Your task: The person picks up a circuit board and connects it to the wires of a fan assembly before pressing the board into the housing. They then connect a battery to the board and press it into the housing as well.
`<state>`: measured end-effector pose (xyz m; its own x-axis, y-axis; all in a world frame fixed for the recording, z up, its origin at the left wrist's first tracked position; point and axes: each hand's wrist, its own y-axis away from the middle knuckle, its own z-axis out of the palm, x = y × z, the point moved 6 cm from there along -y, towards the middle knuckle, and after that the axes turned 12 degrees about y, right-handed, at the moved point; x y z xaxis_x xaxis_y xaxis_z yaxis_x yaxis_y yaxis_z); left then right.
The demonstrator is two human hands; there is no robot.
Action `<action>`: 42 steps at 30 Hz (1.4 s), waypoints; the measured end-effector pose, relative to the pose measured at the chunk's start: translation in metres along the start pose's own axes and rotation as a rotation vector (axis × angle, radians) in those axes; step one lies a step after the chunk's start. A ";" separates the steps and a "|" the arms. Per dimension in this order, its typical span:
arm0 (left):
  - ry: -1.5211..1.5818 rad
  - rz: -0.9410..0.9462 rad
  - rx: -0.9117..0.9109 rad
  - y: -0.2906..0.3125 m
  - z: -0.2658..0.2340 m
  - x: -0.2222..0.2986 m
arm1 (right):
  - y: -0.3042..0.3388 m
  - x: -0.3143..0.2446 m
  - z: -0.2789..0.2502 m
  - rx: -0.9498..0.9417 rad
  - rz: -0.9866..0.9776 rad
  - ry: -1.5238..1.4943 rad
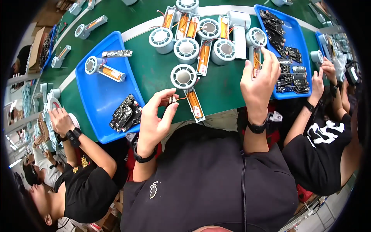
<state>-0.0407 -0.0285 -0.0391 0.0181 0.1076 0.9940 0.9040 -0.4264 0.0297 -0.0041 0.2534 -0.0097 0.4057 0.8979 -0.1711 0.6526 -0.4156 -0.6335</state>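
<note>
Between thumb and fingers, my left hand (156, 118) pinches a small wire connector (172, 99). A thin red wire runs from it to a handheld fan body (183, 77), a round light-blue grille head with an open handle showing an orange battery (195, 104). That fan body lies on the green table in front of me. At the right my right hand (261, 81) has its thumb and fingers on either side of the handle of another fan body (256, 37), its palm partly covering the handle.
Several more fan bodies (186, 50) lie grouped farther back on the table (154, 73). A blue tray (87, 104) at left holds a fan body and circuit boards (126, 113); a blue tray (305, 42) at right holds many circuit boards (291, 79). Co-workers sit on both sides.
</note>
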 end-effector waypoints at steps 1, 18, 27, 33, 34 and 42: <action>-0.006 -0.008 0.020 -0.001 -0.003 -0.002 | 0.008 -0.016 -0.007 -0.121 -0.134 -0.230; -0.207 0.138 -0.029 0.000 -0.006 0.009 | 0.063 -0.087 0.006 -0.661 -0.469 -1.022; -0.257 0.302 -0.014 -0.002 0.003 0.018 | 0.057 -0.092 0.020 -0.911 0.090 -1.275; -0.232 0.400 -0.047 -0.003 0.000 0.015 | 0.061 -0.095 0.023 -0.854 -0.060 -1.171; -0.221 0.391 -0.044 -0.004 0.001 0.016 | 0.059 -0.096 0.023 -0.806 -0.103 -1.165; -0.199 0.372 -0.037 -0.004 0.005 0.019 | 0.058 -0.100 0.016 -0.783 -0.051 -1.194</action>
<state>-0.0422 -0.0203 -0.0211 0.4262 0.1101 0.8979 0.8040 -0.5010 -0.3202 -0.0167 0.1419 -0.0418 -0.1446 0.3322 -0.9320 0.9882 0.0011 -0.1529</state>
